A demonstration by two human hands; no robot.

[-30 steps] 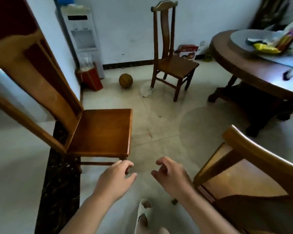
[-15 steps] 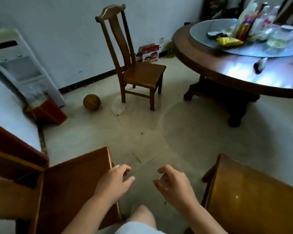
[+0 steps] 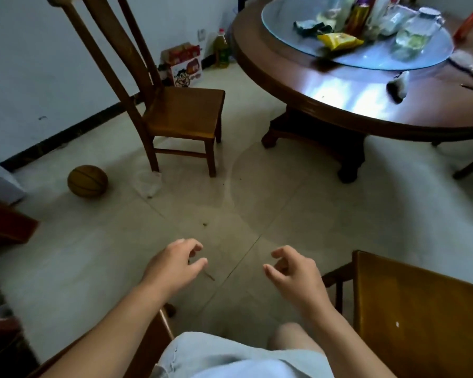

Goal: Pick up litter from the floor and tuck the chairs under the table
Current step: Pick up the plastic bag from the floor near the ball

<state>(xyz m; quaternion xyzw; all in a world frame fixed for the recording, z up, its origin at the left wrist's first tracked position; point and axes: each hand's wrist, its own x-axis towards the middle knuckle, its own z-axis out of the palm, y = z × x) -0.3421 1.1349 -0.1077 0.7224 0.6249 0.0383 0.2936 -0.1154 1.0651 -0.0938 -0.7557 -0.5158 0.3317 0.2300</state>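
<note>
My left hand (image 3: pixel 175 264) and my right hand (image 3: pixel 292 271) hang over the floor with loosely curled fingers and hold nothing. A crumpled clear plastic wrapper (image 3: pixel 148 182) lies on the tiles at the leg of a tall-backed wooden chair (image 3: pixel 183 115). A thin brown sliver (image 3: pixel 210 276) lies between my hands, and a small dark scrap (image 3: pixel 204 224) lies farther ahead. A second chair seat (image 3: pixel 413 312) is at my right, and a third chair (image 3: pixel 148 342) shows under my left forearm. The round wooden table (image 3: pixel 366 105) stands at the upper right.
A basketball (image 3: pixel 87 181) rests on the floor at the left. A printed carton (image 3: pixel 186 66) and an oil bottle (image 3: pixel 221 49) stand by the wall. The table's glass turntable (image 3: pixel 421 58) carries snack bags and jars. A red bin (image 3: pixel 6 227) is at the far left.
The view has moved forward and to the right, so the tall chair and the table are nearer. The left chair has slid mostly out of view. Both hands stay empty, slightly farther apart.
</note>
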